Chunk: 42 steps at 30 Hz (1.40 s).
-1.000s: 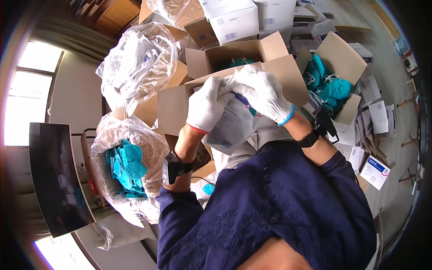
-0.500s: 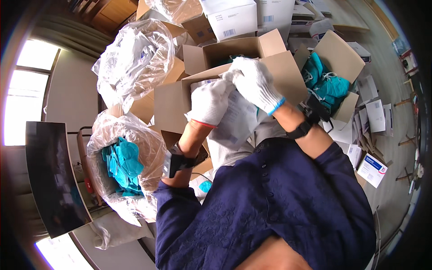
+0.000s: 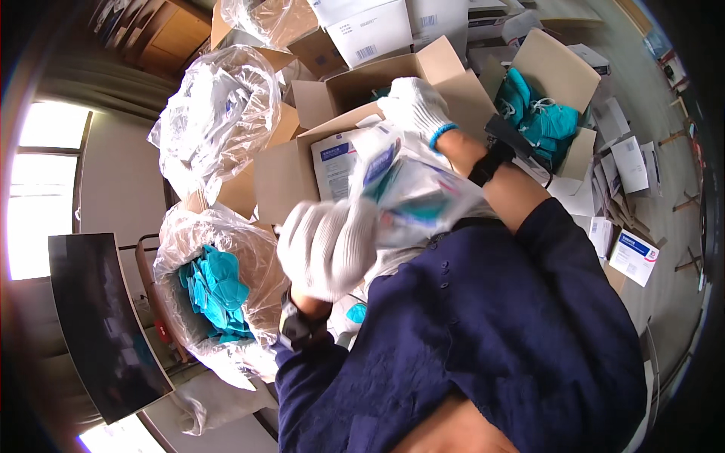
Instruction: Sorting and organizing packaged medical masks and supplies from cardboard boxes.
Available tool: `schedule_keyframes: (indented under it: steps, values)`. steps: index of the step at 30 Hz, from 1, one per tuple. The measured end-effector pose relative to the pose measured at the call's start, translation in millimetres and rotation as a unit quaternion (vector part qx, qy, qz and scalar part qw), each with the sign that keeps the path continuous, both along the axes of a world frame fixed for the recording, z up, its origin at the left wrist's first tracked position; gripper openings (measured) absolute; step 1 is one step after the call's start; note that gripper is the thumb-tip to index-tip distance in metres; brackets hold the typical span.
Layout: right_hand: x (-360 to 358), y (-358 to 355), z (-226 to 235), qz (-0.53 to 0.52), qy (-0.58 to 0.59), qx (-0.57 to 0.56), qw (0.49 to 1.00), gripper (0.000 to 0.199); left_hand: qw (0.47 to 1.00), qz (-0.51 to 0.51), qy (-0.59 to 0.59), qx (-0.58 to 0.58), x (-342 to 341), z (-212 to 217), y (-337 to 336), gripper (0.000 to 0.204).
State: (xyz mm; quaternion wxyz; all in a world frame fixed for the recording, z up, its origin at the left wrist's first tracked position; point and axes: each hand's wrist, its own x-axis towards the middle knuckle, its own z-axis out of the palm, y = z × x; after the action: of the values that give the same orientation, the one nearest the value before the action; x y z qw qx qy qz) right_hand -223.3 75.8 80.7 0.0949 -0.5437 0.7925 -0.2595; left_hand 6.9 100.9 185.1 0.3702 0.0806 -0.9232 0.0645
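Note:
My right hand, in a white knit glove with a blue cuff, is closed on the top of a clear-and-white plastic packet above the near side of an open carton. The packet is blurred; blue print and something teal show through it. My left hand, gloved too, has its fingers curled beside the packet's left edge; what it holds, if anything, is hidden. Behind the packet, another flat white packet with a blue label leans inside a cardboard box. The open carton beyond has a little teal inside.
At left, a plastic-lined container holds teal folded masks. Beyond it is a clear bag of white packets. On the right, an open carton holds teal masks with white straps. White boxes and flattened cartons lie on the floor.
My left hand has come away from my right, down and toward me. The packet has swung round and its blue-printed side shows. The view has shifted slightly.

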Motion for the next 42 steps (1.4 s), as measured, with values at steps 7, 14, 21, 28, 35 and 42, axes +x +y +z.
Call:
schedule_keyframes:
  steps: [7,14,21,28,35,42]
  values:
    - [-27,5,17,0.206,-0.437,-0.111,0.868,0.031,0.992,-0.061,0.008,0.109,-12,-19,-53,0.015]
    - [-1,25,40,0.234,-0.362,-0.182,0.884,0.018,0.970,0.002,0.049,0.239,-34,-49,-64,0.019]
    - [22,36,32,0.208,-0.059,-0.329,0.919,0.019,0.919,-0.047,-0.108,0.377,-38,-67,-84,0.013]
    - [21,5,17,0.042,-0.175,-0.225,0.958,0.020,0.995,0.003,-0.080,0.064,-45,-59,-64,0.006]
    - [9,-19,14,-0.010,-0.147,-0.148,0.978,0.027,0.995,-0.094,-0.035,0.019,-26,-17,-27,0.012]
    - [-27,10,-24,0.165,-0.162,-0.171,0.958,0.026,0.967,-0.006,0.125,0.220,-14,7,-2,0.017]
